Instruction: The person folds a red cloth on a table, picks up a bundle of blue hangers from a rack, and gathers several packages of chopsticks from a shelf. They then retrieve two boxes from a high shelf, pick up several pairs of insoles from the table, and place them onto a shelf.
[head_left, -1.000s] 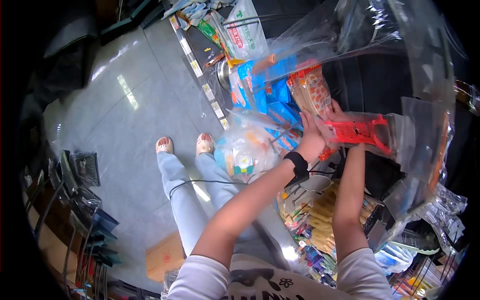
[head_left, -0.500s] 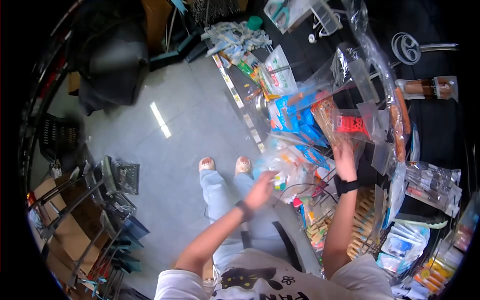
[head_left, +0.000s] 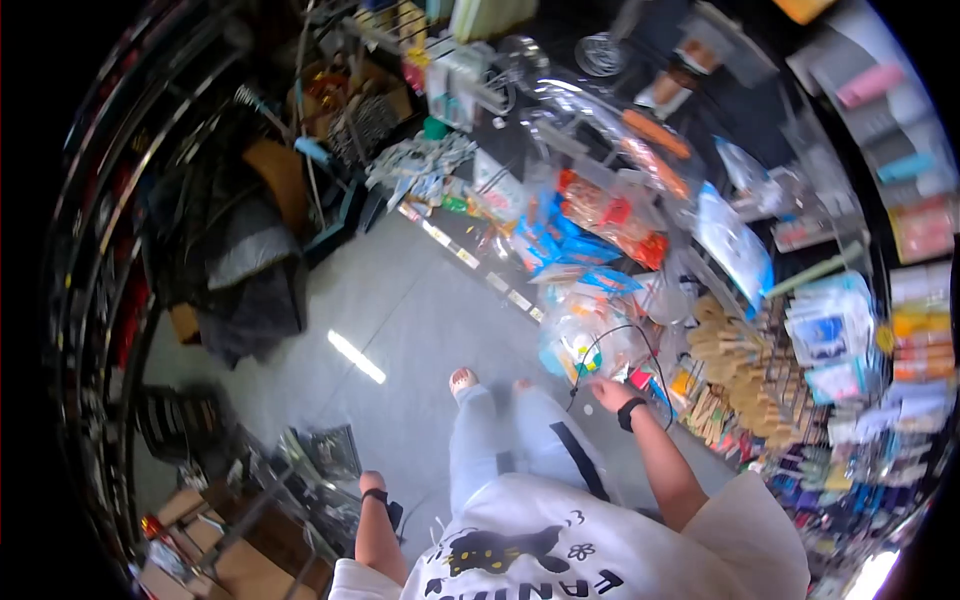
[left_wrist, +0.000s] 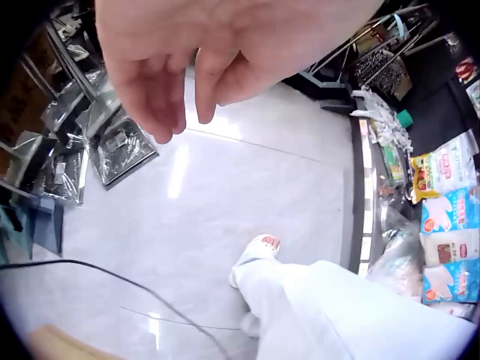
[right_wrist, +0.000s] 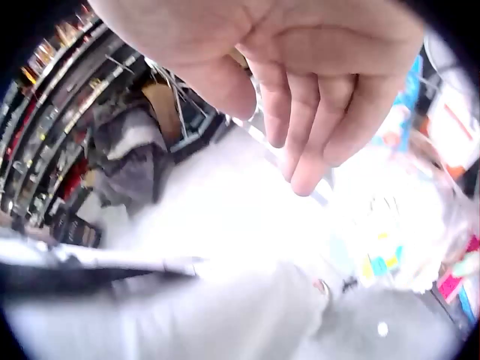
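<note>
My left hand [head_left: 372,482] hangs low beside my leg over the grey floor. Its fingers are loosely bent with nothing between them in the left wrist view. My right hand [head_left: 607,394] is in front of my thigh, close by a clear plastic bag [head_left: 582,340] of mixed items at the shelf edge. In the right wrist view its fingers [right_wrist: 304,112] droop, relaxed and holding nothing. Beyond the bag lie blue packets [head_left: 560,240] and a red-and-clear package [head_left: 610,215] on the dark shelf.
A thin black cable [head_left: 660,365] loops near my right hand. Wooden brushes [head_left: 740,350] and hanging packs [head_left: 825,320] fill the right side. Cardboard boxes [head_left: 250,550] and wrapped black goods [head_left: 325,455] stand at left. Grey tiled floor [head_left: 400,330] lies ahead.
Both hands have left the packages on the shelf. The left dropped down beside my leg, the right came back toward my body. The red-and-clear package lies on the shelf, and the view has turned.
</note>
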